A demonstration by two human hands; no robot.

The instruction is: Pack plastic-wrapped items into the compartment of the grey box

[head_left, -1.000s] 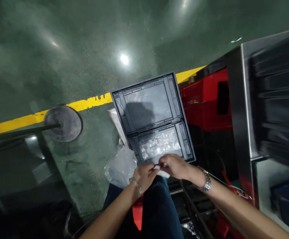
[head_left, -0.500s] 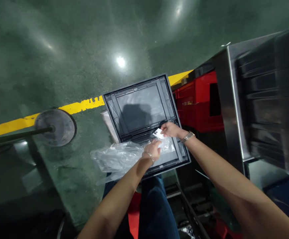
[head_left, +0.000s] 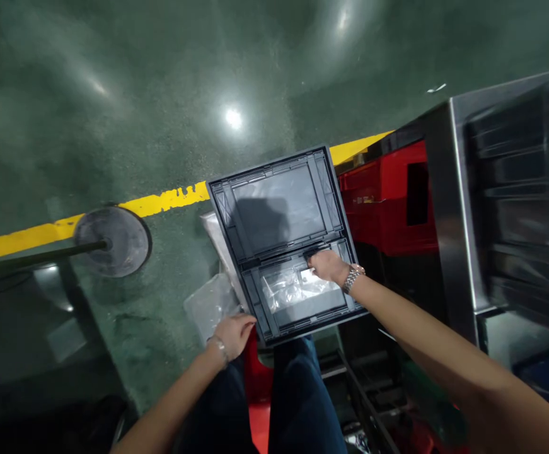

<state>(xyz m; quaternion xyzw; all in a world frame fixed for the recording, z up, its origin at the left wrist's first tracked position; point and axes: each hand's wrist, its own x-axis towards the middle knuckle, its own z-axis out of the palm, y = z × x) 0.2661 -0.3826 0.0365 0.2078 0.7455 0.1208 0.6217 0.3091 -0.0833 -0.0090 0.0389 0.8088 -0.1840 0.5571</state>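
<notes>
Fingers of right hand (head_left: 327, 265) pinch white packet (head_left: 308, 273) in grey crate (head_left: 274, 208); left hand (head_left: 234, 333), at 7 o'clock, grips crate edge.

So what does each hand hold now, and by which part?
The right hand pinches a small white piece by its edge, inside the grey crate. The left hand holds nothing visible.

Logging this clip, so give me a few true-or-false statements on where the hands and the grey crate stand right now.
1. The right hand reaches into the grey crate, at a small white piece. True.
2. The left hand is inside the crate. False: it is outside, by the crate's near left corner.
3. Clear plastic bags lie in the crate's near compartment. True.
4. The crate beside it is blue. False: the neighbouring crate is red.
5. A yellow line runs across the green floor. True.
</notes>
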